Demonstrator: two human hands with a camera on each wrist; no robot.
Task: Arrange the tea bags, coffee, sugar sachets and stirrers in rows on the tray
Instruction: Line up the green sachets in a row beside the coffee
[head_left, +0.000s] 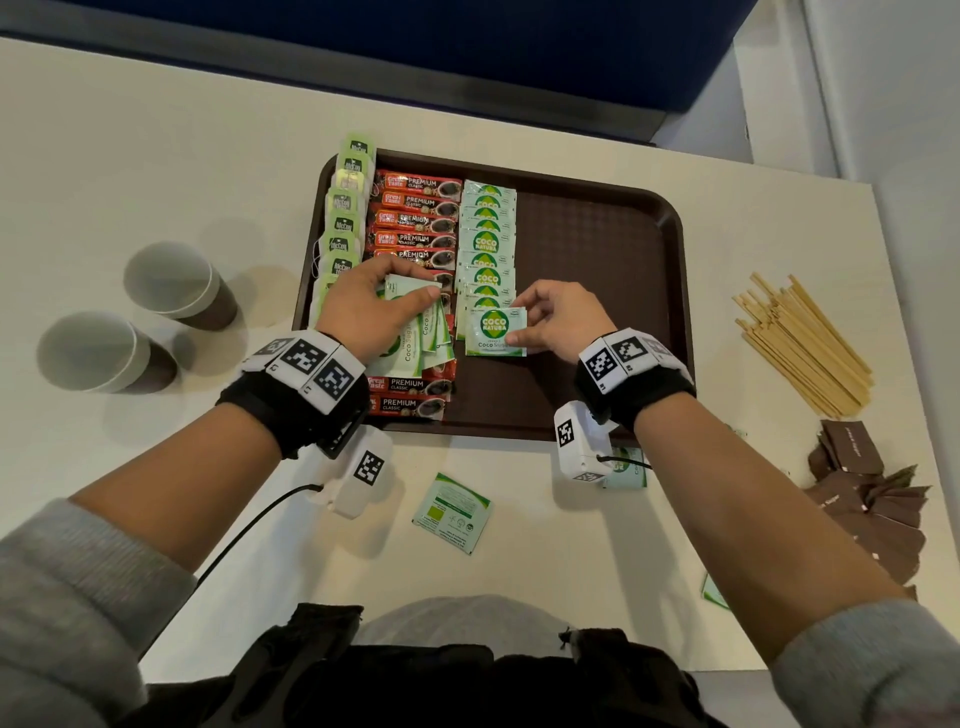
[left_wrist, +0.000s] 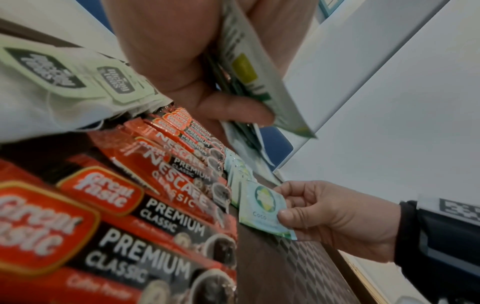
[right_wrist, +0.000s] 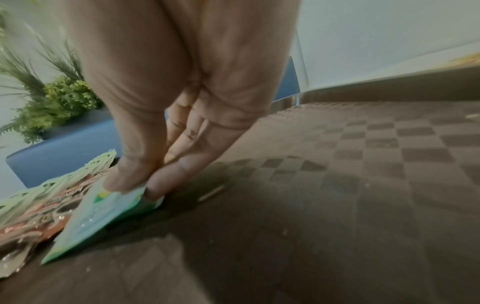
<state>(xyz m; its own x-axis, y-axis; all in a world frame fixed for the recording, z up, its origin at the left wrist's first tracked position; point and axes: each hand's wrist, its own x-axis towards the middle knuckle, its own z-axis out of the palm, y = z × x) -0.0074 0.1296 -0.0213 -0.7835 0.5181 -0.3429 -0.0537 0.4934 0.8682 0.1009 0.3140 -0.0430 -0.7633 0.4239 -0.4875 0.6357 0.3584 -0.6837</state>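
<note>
A brown tray (head_left: 597, 249) holds three rows: green tea bags (head_left: 343, 228) on the left, red coffee sachets (head_left: 415, 221) beside them, then green-and-white sugar sachets (head_left: 488, 244). My left hand (head_left: 384, 306) grips a fanned stack of sugar sachets (head_left: 426, 338) over the coffee row; the same stack (left_wrist: 249, 82) shows in the left wrist view. My right hand (head_left: 550, 322) pinches one sugar sachet (head_left: 493, 330) at the near end of the sugar row, its edge on the tray (right_wrist: 337, 185). That sachet (right_wrist: 98, 214) lies tilted under thumb and fingers (right_wrist: 166, 181).
Wooden stirrers (head_left: 805, 343) lie in a pile right of the tray, brown sachets (head_left: 872, 499) nearer me. Loose sugar sachets (head_left: 452, 512) lie on the table before the tray. Two paper cups (head_left: 176, 286) stand at the left. The tray's right half is bare.
</note>
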